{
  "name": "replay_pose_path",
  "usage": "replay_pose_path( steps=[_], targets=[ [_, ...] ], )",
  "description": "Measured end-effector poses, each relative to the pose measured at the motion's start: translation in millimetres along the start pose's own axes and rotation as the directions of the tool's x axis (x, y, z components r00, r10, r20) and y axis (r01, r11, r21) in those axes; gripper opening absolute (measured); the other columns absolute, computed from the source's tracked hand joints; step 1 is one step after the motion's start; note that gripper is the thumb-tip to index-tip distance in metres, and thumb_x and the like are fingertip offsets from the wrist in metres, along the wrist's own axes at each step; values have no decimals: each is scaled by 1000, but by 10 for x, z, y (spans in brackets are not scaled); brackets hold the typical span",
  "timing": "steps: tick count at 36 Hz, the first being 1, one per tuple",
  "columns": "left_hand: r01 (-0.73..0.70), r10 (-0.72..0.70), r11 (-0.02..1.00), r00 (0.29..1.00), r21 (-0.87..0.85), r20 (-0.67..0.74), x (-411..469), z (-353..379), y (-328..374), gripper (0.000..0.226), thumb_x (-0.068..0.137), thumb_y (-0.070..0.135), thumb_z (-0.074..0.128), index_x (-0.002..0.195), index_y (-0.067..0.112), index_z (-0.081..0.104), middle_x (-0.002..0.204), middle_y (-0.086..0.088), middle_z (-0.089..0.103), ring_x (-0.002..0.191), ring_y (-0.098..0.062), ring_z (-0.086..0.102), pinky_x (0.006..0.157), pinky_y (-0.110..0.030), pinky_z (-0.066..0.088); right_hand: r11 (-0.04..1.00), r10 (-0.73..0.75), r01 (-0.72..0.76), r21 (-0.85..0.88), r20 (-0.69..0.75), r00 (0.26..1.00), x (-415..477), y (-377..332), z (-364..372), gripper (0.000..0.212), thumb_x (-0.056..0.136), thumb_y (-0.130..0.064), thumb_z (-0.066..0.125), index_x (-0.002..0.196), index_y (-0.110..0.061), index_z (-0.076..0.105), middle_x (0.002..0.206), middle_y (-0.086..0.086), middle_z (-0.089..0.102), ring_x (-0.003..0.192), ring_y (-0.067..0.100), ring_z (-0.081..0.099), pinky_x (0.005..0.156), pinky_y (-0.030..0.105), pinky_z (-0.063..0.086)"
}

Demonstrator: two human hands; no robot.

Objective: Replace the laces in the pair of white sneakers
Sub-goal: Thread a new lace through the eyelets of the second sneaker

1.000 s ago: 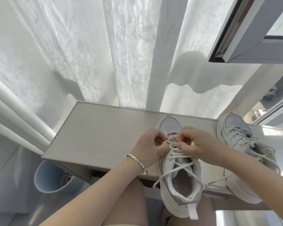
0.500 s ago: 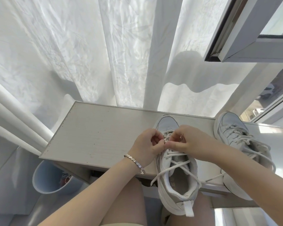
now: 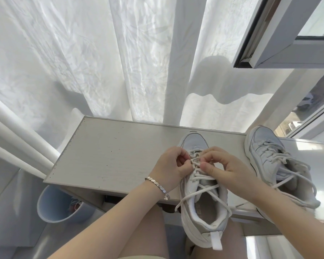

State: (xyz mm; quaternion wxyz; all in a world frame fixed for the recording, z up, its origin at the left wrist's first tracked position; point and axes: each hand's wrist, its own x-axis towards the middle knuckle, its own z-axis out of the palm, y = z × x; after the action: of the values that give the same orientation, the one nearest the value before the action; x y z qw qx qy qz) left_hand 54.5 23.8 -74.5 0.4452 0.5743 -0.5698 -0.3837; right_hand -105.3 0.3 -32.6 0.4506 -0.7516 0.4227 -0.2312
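Sneaker (image 3: 202, 217) nearest us sits toe-away on the counter's (image 3: 110, 156) near edge, its heel overhanging above our legs. At 8 o'clock from it, below the counter, stands a pale bin (image 3: 45, 208). Our left hand (image 3: 171, 165), bracelet (image 3: 157, 185) at the wrist, curls its fingers and pinches the lace (image 3: 202, 177) at the forward eyelets. Our right hand (image 3: 226, 171) pinches the same lace from 3 o'clock, covering several crossings. At 2 o'clock lies the second sneaker (image 3: 266, 157), laces loose. A curtain (image 3: 82, 62) hangs at 12 o'clock.
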Motion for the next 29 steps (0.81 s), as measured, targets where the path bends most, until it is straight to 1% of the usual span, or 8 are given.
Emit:
replay_pose_path(
  steps=[2,4,7,10,13,18,24,29],
  targets=[
    [2,-2,1000,1000,16,16,1,-23,-10,33,80,-3,58,67,27,49,71,7,49,60,4,46,60,-9,39,999,47,-45,14,-153,987,6,-4,-72,16,87,-18,65,73,-24,64,82,-6,64,74,3,58,70,10,42],
    [4,-4,1000,1000,19,25,4,-39,-12,33,80,-3,57,68,27,49,72,8,49,60,5,45,60,-8,39,985,163,-173,-21,-238,957,38,-35,-205,9,88,-18,62,81,-18,67,75,-4,65,65,5,59,60,10,44],
    [6,-7,1000,1000,26,22,3,-34,-15,33,81,-2,57,69,27,49,72,8,49,60,5,45,60,-8,38,929,339,-352,-111,-124,933,101,-66,-357,20,87,-27,62,86,-8,68,69,2,66,50,1,57,51,8,45],
    [12,-13,1000,1000,26,12,-2,-25,-5,32,81,-3,56,69,27,49,72,7,48,60,5,45,59,-7,38,876,437,-434,-211,-30,899,173,-136,-348,24,83,-37,66,83,-13,68,70,3,68,53,5,58,50,12,46],
    [17,-17,999,1000,32,13,0,-27,10,33,81,-3,56,69,26,49,71,8,48,61,5,46,59,-7,38,861,459,-441,-253,14,888,270,-173,-291,29,79,-37,71,80,-8,69,65,1,64,53,4,58,45,11,44],
    [27,-29,999,999,46,24,-5,-28,43,32,81,-3,56,68,26,49,70,7,48,60,5,45,59,-7,38,823,491,-441,-358,59,869,410,-241,-255,20,84,-21,65,83,-2,70,57,3,53,45,9,43,38,10,35],
    [41,-43,998,999,52,25,-5,-38,66,31,81,-2,56,69,25,49,70,7,48,59,-2,43,59,-7,38,836,501,-448,-315,109,858,410,-199,-220,22,88,-21,63,67,-13,61,68,5,61,57,10,56,43,11,45],
    [50,-52,997,998,67,30,-12,-35,82,31,81,-3,56,69,25,49,71,5,48,62,-5,42,60,-8,38,855,455,-396,-335,120,882,433,-199,-252,22,86,-19,64,66,-12,62,60,2,57,52,7,52,45,11,44]
  ],
)
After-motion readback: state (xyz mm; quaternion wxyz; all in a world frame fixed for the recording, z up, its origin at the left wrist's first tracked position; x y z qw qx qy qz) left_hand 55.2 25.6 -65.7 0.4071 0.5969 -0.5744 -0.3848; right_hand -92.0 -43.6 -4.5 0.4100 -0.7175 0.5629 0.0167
